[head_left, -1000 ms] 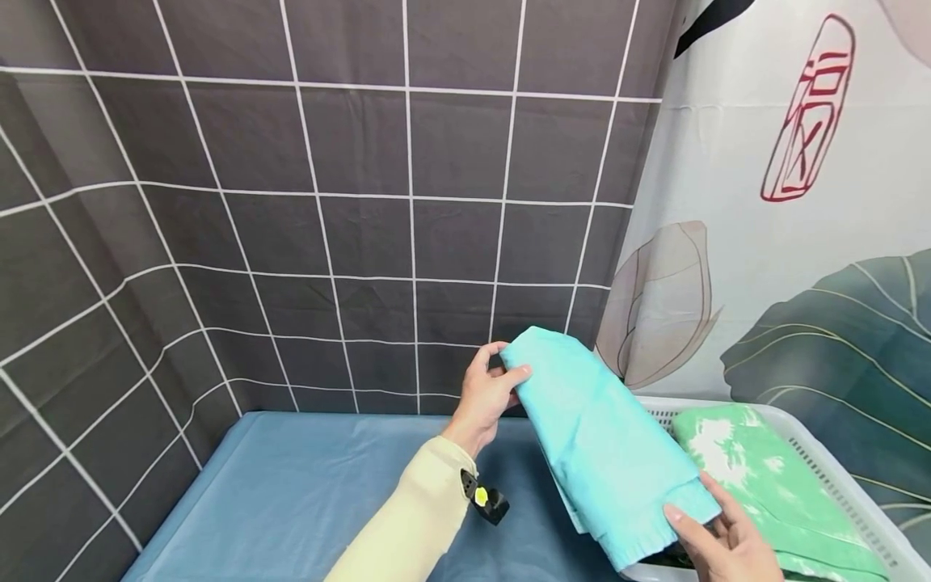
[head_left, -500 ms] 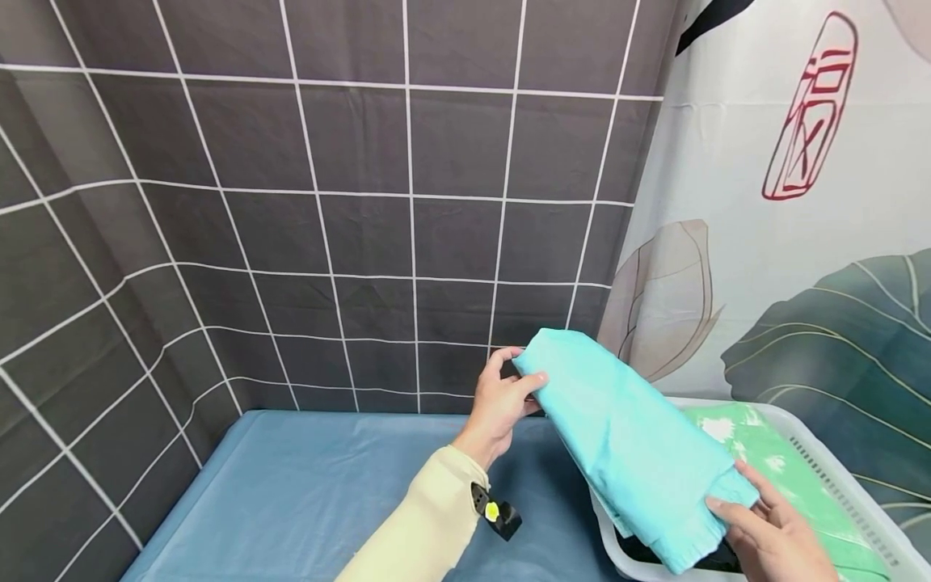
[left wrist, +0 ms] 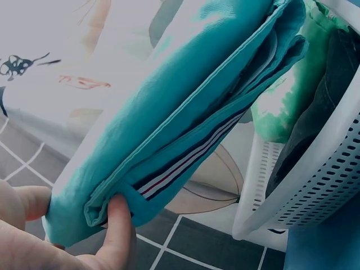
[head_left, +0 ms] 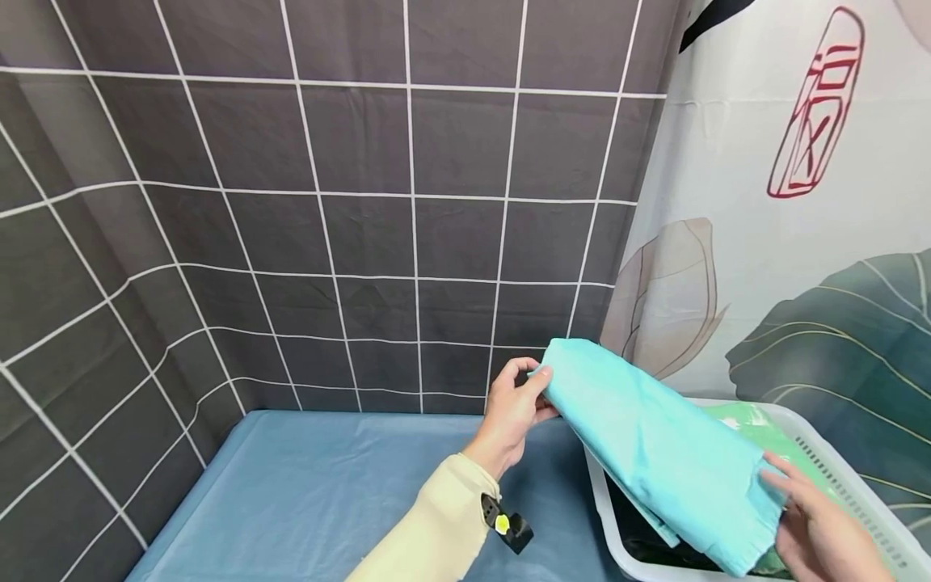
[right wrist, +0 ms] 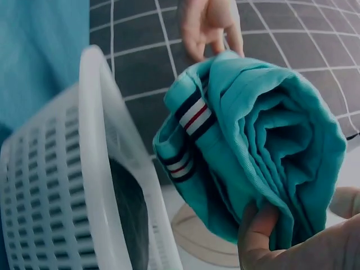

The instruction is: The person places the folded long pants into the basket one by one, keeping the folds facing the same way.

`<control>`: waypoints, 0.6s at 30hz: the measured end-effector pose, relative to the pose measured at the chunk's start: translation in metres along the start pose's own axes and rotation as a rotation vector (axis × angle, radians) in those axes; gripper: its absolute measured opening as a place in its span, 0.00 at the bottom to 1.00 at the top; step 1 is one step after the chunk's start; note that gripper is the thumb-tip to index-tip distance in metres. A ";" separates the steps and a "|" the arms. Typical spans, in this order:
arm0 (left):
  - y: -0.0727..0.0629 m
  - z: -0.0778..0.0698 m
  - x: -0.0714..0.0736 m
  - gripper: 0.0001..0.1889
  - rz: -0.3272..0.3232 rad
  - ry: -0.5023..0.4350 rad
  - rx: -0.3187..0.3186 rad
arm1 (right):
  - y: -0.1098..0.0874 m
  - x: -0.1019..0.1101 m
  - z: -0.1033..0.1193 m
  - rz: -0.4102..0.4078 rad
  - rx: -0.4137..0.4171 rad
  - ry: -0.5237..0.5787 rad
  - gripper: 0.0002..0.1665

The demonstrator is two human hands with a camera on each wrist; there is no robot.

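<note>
A folded turquoise garment [head_left: 655, 453] is held up at a slant over the basket's near-left part. Navy, white and red striped trim shows on the garment [left wrist: 174, 163] in the left wrist view, and its layers are rolled at the end in the right wrist view. My left hand [head_left: 509, 408] pinches the upper-left end between thumb and fingers. At the lower-right end, my right hand [head_left: 825, 521] grips the garment, thumb and fingers on either side of the layers [right wrist: 281, 152]. Beneath it stands a white perforated plastic basket [head_left: 618, 537].
Inside the basket lie a green and white patterned folded cloth [left wrist: 281, 107] and a dark cloth [left wrist: 315, 118]. A blue-covered table [head_left: 327, 493] extends left of the basket. Dark grid-patterned fabric [head_left: 364, 242] hangs behind, and a white leaf-print curtain [head_left: 727, 162] hangs at right.
Both hands have carried the turquoise garment to the right and slightly down, further over the basket. It now covers more of the green cloth in the head view.
</note>
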State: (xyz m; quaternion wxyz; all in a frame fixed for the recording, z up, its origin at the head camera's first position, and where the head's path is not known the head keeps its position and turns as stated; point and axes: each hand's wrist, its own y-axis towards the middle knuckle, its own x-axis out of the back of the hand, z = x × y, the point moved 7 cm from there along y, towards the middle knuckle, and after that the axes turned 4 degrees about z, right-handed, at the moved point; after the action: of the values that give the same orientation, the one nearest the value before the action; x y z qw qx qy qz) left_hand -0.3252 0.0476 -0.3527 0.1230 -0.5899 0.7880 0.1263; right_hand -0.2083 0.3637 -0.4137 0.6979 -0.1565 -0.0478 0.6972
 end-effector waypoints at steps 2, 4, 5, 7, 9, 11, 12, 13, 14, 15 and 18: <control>-0.001 0.001 -0.002 0.11 0.007 -0.002 0.009 | 0.002 0.001 0.004 0.008 -0.040 -0.046 0.33; -0.002 0.002 -0.004 0.10 0.014 -0.005 0.015 | 0.004 0.004 0.009 -0.021 -0.062 -0.141 0.45; -0.003 0.002 -0.005 0.10 0.017 -0.008 0.018 | 0.004 0.005 0.013 -0.031 -0.067 -0.209 0.49; -0.004 0.002 -0.007 0.10 0.024 -0.015 0.021 | 0.005 0.006 0.019 -0.040 -0.080 -0.309 0.57; -0.004 0.003 -0.008 0.09 0.029 -0.020 0.026 | 0.005 0.010 0.023 -0.061 -0.087 -0.350 0.58; -0.005 0.004 -0.009 0.08 0.036 -0.025 0.034 | 0.004 0.011 0.026 -0.042 -0.078 -0.381 0.57; -0.006 0.004 -0.010 0.08 0.040 -0.025 0.037 | 0.005 0.012 0.028 -0.033 -0.070 -0.378 0.56; -0.007 0.005 -0.010 0.08 0.044 -0.020 0.041 | 0.006 0.013 0.029 -0.022 -0.062 -0.367 0.55; -0.007 0.006 -0.011 0.08 0.049 -0.019 0.046 | 0.006 0.014 0.030 -0.019 -0.051 -0.372 0.54; -0.008 0.007 -0.011 0.09 0.053 -0.017 0.050 | 0.006 0.015 0.032 -0.017 -0.038 -0.381 0.53; -0.009 0.009 -0.013 0.09 0.065 -0.009 0.061 | 0.008 0.021 0.035 -0.030 -0.004 -0.389 0.47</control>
State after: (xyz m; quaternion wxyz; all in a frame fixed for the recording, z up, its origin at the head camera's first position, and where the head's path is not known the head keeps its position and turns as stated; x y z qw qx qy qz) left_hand -0.3127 0.0602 -0.3574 0.1404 -0.5593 0.8097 0.1086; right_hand -0.2254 0.3894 -0.3864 0.6854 -0.0192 -0.1855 0.7038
